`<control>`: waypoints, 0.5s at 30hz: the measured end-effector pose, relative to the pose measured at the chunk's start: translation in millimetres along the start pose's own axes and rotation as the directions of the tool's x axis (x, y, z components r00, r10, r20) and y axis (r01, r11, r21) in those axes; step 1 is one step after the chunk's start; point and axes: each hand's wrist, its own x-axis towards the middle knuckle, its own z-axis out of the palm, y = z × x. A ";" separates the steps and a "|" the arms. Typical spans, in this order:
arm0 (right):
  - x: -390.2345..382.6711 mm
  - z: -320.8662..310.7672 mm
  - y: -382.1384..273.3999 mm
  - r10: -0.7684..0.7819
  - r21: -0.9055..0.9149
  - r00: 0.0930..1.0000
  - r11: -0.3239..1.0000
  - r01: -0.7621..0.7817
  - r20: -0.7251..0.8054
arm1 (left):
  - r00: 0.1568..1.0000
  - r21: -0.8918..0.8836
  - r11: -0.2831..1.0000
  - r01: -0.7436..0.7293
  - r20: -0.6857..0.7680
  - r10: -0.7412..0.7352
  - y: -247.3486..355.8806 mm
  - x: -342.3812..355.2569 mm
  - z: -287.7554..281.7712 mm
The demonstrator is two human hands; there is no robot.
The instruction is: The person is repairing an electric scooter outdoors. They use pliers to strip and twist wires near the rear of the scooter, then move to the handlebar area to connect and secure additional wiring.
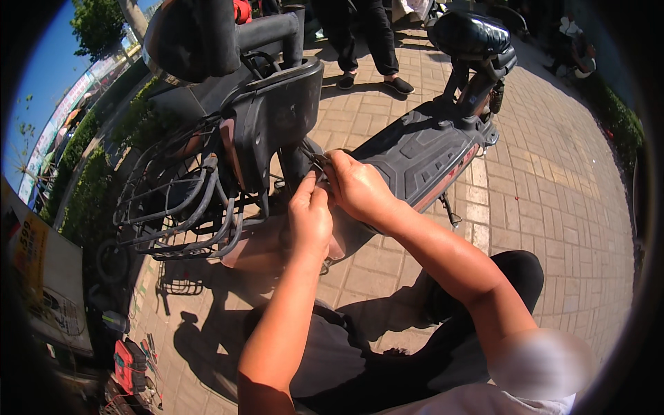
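Note:
Both of my hands meet in front of the steering column of a dark electric scooter (408,155). Thin dark wires (312,153) come out by the column and run to my fingertips. My left hand (310,214) pinches at them from below, thumb and forefinger pressed together. Closed around the same wires, my right hand (361,190) is just to the right, its fingers touching those of the left. The exact spot between the fingertips is hidden. Above them stands the scooter's black front panel (273,114), and the ribbed footboard (415,152) stretches away to the right.
A black wire basket (180,200) juts from the scooter's front, left of my hands. The seat (470,34) rises far right. Beyond the scooter stands a person in dark trousers (360,38). A red toolbox (130,366) lies on the brick paving (553,228) at lower left.

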 end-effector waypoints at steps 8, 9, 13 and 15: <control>-5.4 13.7 -4.1 -0.006 -0.045 1.000 0.999 0.005 -0.019 | 1.000 -0.109 0.994 0.026 0.014 -0.025 1.5 -3.0 -5.0; -5.8 12.3 -2.5 -0.005 -0.052 1.000 0.999 0.004 -0.017 | 0.999 -0.103 0.994 0.030 0.018 -0.028 2.2 -4.0 -2.5; -8.7 -9.9 -2.6 0.097 -0.080 0.995 0.992 -0.095 0.021 | 0.997 -0.095 0.995 -0.021 0.071 0.028 -13.8 1.4 9.9; -9.8 -10.9 -1.4 0.097 -0.070 0.994 0.993 -0.093 0.050 | 0.995 -0.150 0.986 0.070 0.086 -0.058 5.0 -9.0 16.8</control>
